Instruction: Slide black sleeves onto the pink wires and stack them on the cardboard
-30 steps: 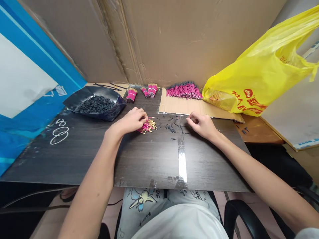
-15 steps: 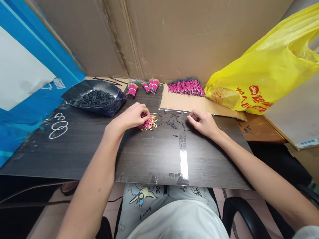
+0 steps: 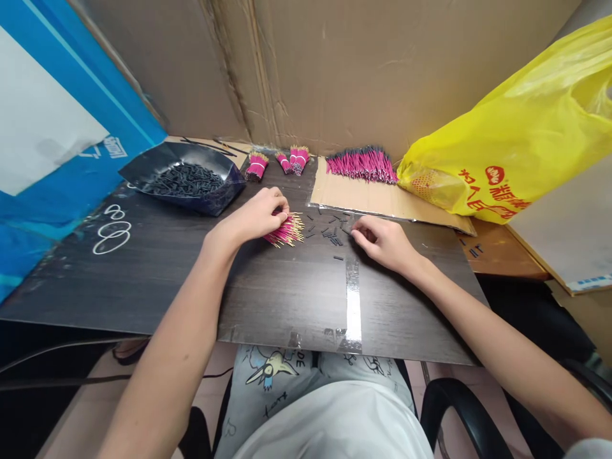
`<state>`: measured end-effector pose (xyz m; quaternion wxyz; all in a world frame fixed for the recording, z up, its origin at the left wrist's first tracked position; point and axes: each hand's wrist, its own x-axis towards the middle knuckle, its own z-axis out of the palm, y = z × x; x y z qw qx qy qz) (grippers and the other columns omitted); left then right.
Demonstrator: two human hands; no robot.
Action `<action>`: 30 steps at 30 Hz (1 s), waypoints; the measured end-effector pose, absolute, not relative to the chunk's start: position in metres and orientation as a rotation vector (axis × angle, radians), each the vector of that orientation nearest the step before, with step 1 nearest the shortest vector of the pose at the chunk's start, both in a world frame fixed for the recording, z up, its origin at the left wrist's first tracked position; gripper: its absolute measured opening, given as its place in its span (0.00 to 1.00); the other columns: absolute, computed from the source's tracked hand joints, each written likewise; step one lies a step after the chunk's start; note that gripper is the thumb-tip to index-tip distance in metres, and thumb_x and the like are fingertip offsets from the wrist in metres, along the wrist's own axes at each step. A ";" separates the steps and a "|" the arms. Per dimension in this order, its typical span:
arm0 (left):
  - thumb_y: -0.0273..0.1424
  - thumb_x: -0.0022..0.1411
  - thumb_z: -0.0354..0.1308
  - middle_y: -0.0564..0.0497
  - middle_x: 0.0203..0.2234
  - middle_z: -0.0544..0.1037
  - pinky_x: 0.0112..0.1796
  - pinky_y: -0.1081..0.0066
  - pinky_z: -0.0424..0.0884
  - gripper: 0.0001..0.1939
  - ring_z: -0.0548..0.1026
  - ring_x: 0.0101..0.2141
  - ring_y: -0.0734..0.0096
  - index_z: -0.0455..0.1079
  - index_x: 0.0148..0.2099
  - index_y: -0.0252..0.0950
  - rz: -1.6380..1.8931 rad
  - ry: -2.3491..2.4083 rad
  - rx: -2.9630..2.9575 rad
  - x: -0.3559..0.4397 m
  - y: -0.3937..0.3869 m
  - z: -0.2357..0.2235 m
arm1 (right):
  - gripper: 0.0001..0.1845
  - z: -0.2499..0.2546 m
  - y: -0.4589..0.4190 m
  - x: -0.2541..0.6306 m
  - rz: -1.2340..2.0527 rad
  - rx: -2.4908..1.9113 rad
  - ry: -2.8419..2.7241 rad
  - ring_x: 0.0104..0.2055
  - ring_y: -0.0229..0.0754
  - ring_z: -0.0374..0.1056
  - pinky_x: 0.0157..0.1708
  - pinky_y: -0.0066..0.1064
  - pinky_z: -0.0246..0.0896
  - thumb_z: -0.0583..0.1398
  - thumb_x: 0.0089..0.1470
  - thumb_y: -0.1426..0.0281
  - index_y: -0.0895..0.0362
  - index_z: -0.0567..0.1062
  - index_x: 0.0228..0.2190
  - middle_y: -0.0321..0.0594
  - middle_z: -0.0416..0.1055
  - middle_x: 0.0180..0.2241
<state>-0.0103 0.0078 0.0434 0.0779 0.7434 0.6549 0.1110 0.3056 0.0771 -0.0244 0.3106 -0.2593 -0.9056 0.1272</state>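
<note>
My left hand [image 3: 253,218] is closed round a bundle of short pink wires [image 3: 287,231] with gold tips that fan out to the right on the dark board [image 3: 157,280]. My right hand [image 3: 382,239] rests on the board with its fingers pinched together next to several scattered short black tube pieces [image 3: 332,234]; what it pinches is too small to make out. The two hands lie about a hand's width apart.
An open dark bag of black tube pieces [image 3: 184,180] sits at the back left. Tied pink wire bundles [image 3: 292,159] and a loose row of pink wires [image 3: 363,164] on a cardboard sheet [image 3: 382,199] lie at the back. A yellow plastic bag [image 3: 516,140] stands right.
My right hand has slid a little left and nearer, toward the black pieces. The left hand stays on the wire bundle. The camera has shifted slightly.
</note>
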 end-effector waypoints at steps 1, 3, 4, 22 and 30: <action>0.35 0.66 0.49 0.46 0.43 0.73 0.56 0.62 0.67 0.11 0.69 0.46 0.64 0.69 0.35 0.35 0.370 1.971 2.230 -0.010 0.008 0.043 | 0.08 -0.024 0.073 0.303 0.291 -0.665 -2.423 0.39 0.41 0.71 0.38 0.33 0.62 0.58 0.68 0.67 0.55 0.76 0.41 0.39 0.76 0.37; 0.33 0.65 0.49 0.46 0.43 0.73 0.56 0.62 0.67 0.09 0.69 0.46 0.64 0.68 0.36 0.35 0.437 1.997 2.233 -0.009 0.009 0.043 | 0.08 -0.025 0.066 0.297 0.196 -0.647 -2.460 0.47 0.46 0.72 0.40 0.36 0.63 0.58 0.70 0.66 0.54 0.77 0.44 0.42 0.77 0.43; 0.32 0.65 0.49 0.46 0.43 0.73 0.55 0.62 0.67 0.08 0.70 0.46 0.64 0.68 0.36 0.35 0.463 2.009 2.226 -0.009 0.009 0.043 | 0.09 -0.026 0.063 0.294 0.156 -0.654 -2.471 0.50 0.48 0.71 0.40 0.37 0.63 0.58 0.70 0.65 0.54 0.77 0.44 0.43 0.77 0.45; 0.35 0.62 0.59 0.54 0.22 0.71 0.26 0.77 0.63 0.09 0.68 0.23 0.79 0.66 0.34 0.35 0.588 1.386 1.628 0.029 0.002 0.054 | 0.04 -0.036 0.057 0.278 -0.118 -0.687 -2.568 0.45 0.52 0.65 0.31 0.39 0.56 0.56 0.70 0.73 0.56 0.69 0.39 0.50 0.73 0.41; 0.32 0.64 0.59 0.56 0.19 0.66 0.20 0.81 0.56 0.09 0.61 0.19 0.84 0.66 0.33 0.34 0.541 1.165 1.482 0.052 0.000 0.050 | 0.04 -0.022 0.027 0.302 0.440 -0.528 -2.259 0.41 0.41 0.68 0.42 0.33 0.63 0.55 0.73 0.74 0.57 0.69 0.41 0.40 0.73 0.39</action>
